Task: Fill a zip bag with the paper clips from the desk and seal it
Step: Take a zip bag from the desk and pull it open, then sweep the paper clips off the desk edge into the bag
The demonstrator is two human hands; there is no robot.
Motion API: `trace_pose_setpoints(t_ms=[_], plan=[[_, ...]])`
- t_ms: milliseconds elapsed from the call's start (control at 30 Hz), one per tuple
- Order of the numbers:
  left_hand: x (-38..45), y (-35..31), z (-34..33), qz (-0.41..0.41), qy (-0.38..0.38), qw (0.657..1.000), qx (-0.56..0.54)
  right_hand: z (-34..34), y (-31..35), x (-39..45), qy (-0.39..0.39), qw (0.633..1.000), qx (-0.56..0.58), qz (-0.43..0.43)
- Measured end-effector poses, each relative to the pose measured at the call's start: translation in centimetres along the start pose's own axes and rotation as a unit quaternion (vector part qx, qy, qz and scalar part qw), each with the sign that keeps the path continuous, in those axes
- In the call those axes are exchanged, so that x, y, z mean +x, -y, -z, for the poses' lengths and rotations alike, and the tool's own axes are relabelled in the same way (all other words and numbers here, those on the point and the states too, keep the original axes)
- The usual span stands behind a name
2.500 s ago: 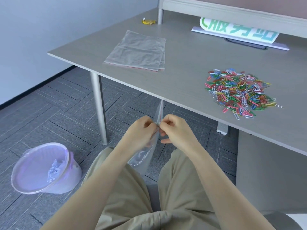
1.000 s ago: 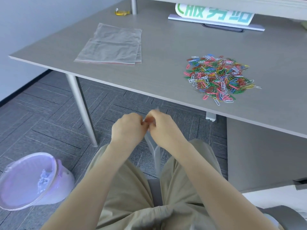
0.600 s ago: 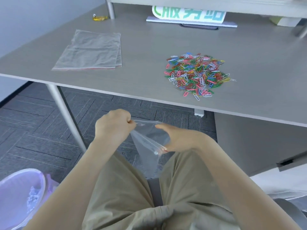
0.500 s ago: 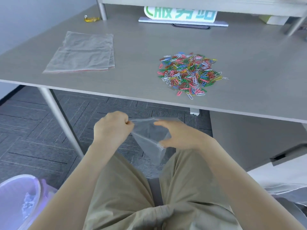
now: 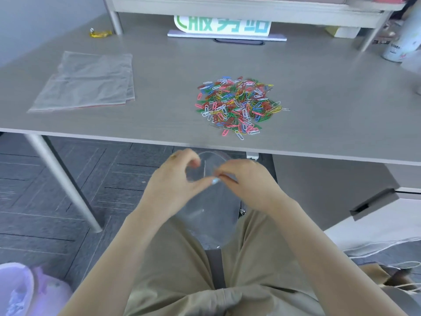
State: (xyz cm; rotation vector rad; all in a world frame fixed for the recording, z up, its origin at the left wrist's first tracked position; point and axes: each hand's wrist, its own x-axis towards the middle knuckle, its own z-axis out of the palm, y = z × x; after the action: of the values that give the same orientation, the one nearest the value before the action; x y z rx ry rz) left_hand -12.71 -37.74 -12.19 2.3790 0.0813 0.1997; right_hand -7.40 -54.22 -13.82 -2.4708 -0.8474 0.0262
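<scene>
A clear zip bag [image 5: 209, 215] hangs above my lap, just below the desk's front edge. Its mouth is spread into a round opening. My left hand [image 5: 175, 181] curls around the left side of the rim, thumb and fingers holding it. My right hand [image 5: 246, 181] pinches the near right part of the rim. A heap of coloured paper clips [image 5: 239, 106] lies on the grey desk [image 5: 159, 124] straight ahead of the bag, a little back from the edge.
A stack of spare clear bags [image 5: 88, 83] lies at the desk's left. A green-lettered sign [image 5: 223, 26] stands at the back, a yellow wrapper [image 5: 100, 33] at back left, a white cup [image 5: 396, 49] at far right. A lilac bin [image 5: 20, 290] sits on the floor at left.
The flat bag has been pulled open; its mouth now forms a round ring between my hands. The hands rose closer to the desk edge and my view swung right.
</scene>
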Motion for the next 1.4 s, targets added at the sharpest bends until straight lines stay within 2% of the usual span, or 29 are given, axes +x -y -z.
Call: trace_pose_setpoints(t_ms=[67, 133, 267, 367, 500, 667, 767, 833, 900, 1000, 1067, 1167, 1267, 1400], plan=[[-0.1, -0.6, -0.6, -0.047, 0.053, 0.997, 0.044, 0.2, -0.6, -0.1, -0.025, 1.000, 0.016, 0.005], [0.1, -0.6, -1.3, -0.041, 0.066, 0.995, 0.062, 0.4, -1.2, -0.1, -0.040, 0.999, 0.021, 0.005], [0.3, -0.5, -2.7, -0.021, 0.012, 1.000, -0.006, 0.6, -1.9, -0.1, -0.063, 0.998, 0.016, -0.007], [0.4, -0.4, -3.5, -0.018, 0.006, 0.999, -0.046, 0.4, -2.3, -0.5, -0.099, 0.995, -0.025, -0.012], [0.7, 0.2, -3.8, -0.017, -0.011, 0.999, -0.046, 0.5, -4.1, -1.6, -0.146, 0.983, -0.106, -0.037], [0.8, -0.1, -4.7, -0.016, -0.021, 0.999, -0.024, 0.6, -5.7, -2.3, -0.153, 0.977, -0.133, -0.063], [0.8, -0.5, -5.0, -0.026, -0.045, 0.999, 0.004, 0.6, -5.3, -2.2, -0.154, 0.980, -0.104, -0.079], [0.6, -0.4, -5.0, -0.034, -0.064, 0.997, 0.013, 1.1, -4.6, -2.2, -0.169, 0.984, -0.027, -0.054], [0.4, -0.5, -5.0, -0.034, -0.077, 0.996, 0.007, 2.3, -3.7, -1.9, -0.208, 0.976, 0.060, -0.013], [0.2, -1.0, -5.1, -0.030, -0.088, 0.996, 0.008, 4.5, -4.8, 0.1, -0.261, 0.963, 0.064, 0.001], [0.1, -1.6, -5.2, -0.017, -0.081, 0.997, 0.004, 5.5, -6.7, 1.8, -0.231, 0.971, 0.037, -0.046], [0.2, -2.2, -5.6, -0.006, -0.071, 0.997, -0.004, 6.2, -8.6, 3.4, -0.128, 0.985, -0.026, -0.115], [0.8, -2.7, -5.8, -0.005, -0.068, 0.998, 0.001, 6.0, -8.5, 3.6, -0.046, 0.993, -0.066, -0.082], [1.5, -3.3, -5.8, 0.005, -0.050, 0.999, -0.002, 5.4, -8.0, 3.0, -0.024, 0.996, -0.078, -0.032]])
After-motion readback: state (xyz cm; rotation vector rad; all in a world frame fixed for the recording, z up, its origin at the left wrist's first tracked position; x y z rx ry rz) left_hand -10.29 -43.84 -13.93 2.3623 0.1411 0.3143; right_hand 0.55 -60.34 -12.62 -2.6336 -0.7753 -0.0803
